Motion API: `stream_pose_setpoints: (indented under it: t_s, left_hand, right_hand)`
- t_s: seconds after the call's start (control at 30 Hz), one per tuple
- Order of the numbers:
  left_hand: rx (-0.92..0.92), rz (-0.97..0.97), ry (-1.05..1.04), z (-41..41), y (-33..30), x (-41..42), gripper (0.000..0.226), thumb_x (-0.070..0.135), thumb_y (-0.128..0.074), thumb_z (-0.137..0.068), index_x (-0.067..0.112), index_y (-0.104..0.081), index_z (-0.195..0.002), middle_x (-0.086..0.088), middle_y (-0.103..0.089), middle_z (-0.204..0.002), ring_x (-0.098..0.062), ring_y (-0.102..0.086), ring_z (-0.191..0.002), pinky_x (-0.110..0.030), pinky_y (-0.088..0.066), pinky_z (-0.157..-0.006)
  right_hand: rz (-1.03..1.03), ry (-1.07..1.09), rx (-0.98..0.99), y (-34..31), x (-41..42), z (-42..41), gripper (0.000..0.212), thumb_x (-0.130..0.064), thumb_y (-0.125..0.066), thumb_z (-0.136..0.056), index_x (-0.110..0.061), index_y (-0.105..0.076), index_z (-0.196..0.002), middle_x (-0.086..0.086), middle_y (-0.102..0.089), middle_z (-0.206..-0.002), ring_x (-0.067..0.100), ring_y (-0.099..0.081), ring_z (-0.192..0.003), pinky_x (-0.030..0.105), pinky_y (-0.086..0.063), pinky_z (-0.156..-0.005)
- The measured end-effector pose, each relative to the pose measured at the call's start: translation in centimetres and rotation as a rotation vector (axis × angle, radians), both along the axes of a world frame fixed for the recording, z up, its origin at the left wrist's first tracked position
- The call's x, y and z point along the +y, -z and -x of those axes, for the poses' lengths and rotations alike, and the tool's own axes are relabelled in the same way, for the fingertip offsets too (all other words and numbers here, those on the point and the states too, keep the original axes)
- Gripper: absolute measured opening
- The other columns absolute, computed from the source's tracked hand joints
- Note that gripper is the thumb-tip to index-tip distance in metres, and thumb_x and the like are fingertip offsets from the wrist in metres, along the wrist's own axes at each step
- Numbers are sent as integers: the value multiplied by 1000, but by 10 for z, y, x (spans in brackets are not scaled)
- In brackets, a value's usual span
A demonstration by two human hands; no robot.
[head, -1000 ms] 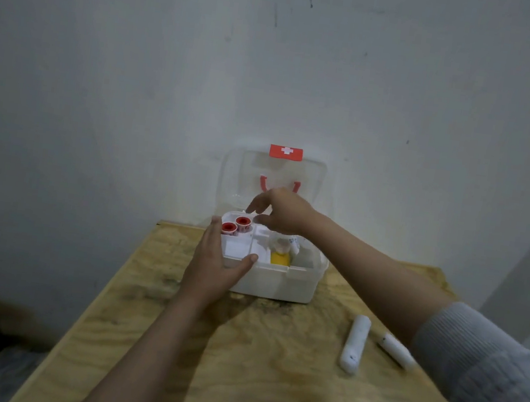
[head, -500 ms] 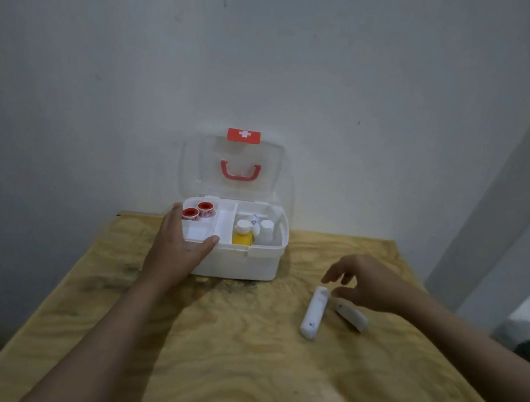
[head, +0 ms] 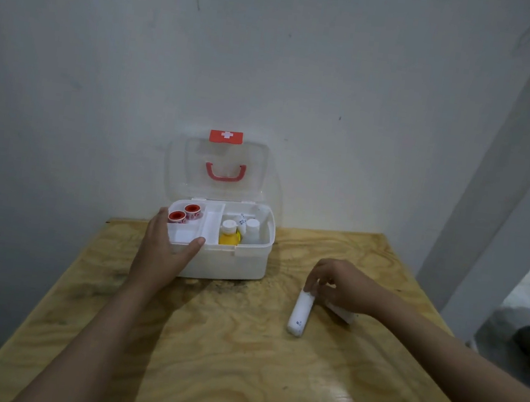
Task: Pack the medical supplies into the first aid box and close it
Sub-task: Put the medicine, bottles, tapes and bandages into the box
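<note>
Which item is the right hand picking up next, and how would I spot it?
Start at the open first aid box on the plywood table, then look to its right. Two white rolls lie there under the right hand. The one you want is the longer roll, nearer the box, fully visible, with fingertips on its far end; the other roll is mostly hidden.

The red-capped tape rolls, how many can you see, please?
2: both red-capped tape rolls sit side by side in the first aid box, back-left tray compartment. Others may be hidden.
</note>
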State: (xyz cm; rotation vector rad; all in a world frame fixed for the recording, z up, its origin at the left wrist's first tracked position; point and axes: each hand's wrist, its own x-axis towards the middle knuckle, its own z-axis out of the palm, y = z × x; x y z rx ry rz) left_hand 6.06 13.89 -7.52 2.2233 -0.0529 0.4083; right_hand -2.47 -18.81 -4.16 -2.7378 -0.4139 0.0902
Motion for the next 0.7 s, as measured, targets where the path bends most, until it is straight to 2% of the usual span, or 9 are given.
stream_pose_setpoints:
  t_s: [0.1, 0.17, 0.23, 0.33, 0.47, 0.7]
  left_hand:
    - [-8, -4, -1, 1, 0, 0, 94, 55, -69, -75, 23, -20, -148, -3, -25, -156, -27, -32, -139, -48, -40, -104]
    - [-13, 1, -2, 1, -1, -1, 94, 54, -69, -75, 23, -20, -148, -3, -25, -156, -27, -31, -139, -47, -39, -104]
    - [-17, 2, -1, 1, -1, -1, 93, 54, -69, -75, 23, -20, -148, -3, -26, -156, -27, -32, -139, -47, -40, -103]
    - [-17, 7, 2, 0, 0, -2, 94, 54, -69, -75, 24, -20, -148, -2, -26, -155, -27, -32, -138, -46, -40, -103]
    - [-12, 14, 5, -1, 2, 0, 94, 56, -69, -74, 25, -20, -148, -1, -26, -156, -26, -32, -139, -47, -41, -104]
    - [-16, 22, 11, 1, 4, 0, 94, 56, -69, -74, 26, -19, -148, 0, -26, -156, -25, -32, -139, -46, -41, -104]
  right_hand:
    - [-99, 33, -53, -10, -1, -4, 18, -4, -64, -81, -17, -74, -88, -6, -65, -88, 9, -61, -83, 29, -54, -81]
    - [-116, 47, -51, -16, -1, -7, 19, -3, -65, -80, -18, -74, -88, -8, -65, -87, 8, -62, -84, 30, -55, -82]
    - [-59, 34, 21, -20, 2, -7, 27, -2, -66, -79, -22, -72, -96, -8, -64, -96, 8, -63, -88, 30, -55, -82]
    - [133, -22, 161, -16, 10, -5, 46, -1, -66, -76, -31, -65, -111, -14, -56, -107, 8, -60, -94, 28, -53, -81]
    - [238, -77, 121, -4, 17, -5, 36, -5, -62, -79, -26, -67, -108, -3, -62, -117, 7, -50, -88, 24, -45, -77]
    - [91, -33, -3, -24, 13, -11, 32, -9, -70, -77, -29, -70, -102, -1, -64, -106, 10, -61, -86, 32, -55, -78]
